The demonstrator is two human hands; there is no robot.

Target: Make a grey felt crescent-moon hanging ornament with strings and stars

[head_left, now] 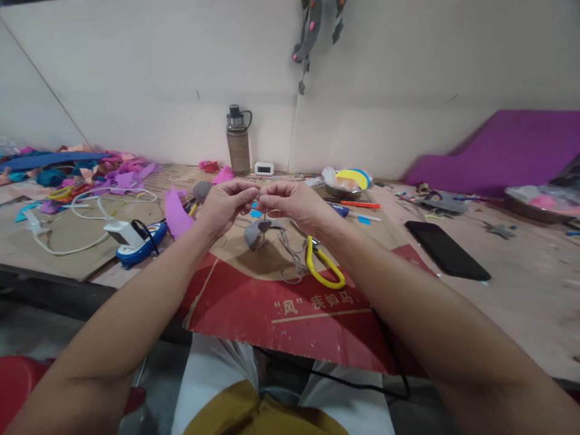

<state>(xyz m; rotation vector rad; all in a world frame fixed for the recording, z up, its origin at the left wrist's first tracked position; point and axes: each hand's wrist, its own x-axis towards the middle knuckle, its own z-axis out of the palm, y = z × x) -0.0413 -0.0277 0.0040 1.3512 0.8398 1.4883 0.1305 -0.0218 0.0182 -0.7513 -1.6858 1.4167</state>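
Observation:
My left hand [226,204] and my right hand [292,202] meet above the table, fingertips pinched together on something thin that I cannot make out. A small dark heart-shaped piece [263,226] hangs just below the fingertips, over a grey felt piece [254,234] lying on the cardboard. Yellow-handled scissors [322,266] rest on the cardboard [290,302] just below my right hand.
A water bottle [238,140] and a small white clock [263,168] stand at the wall. A black phone [446,249] lies at right. A glue gun on a blue stand [136,238], white cables and felt scraps [90,175] fill the left. A bowl [347,181] sits behind my hands.

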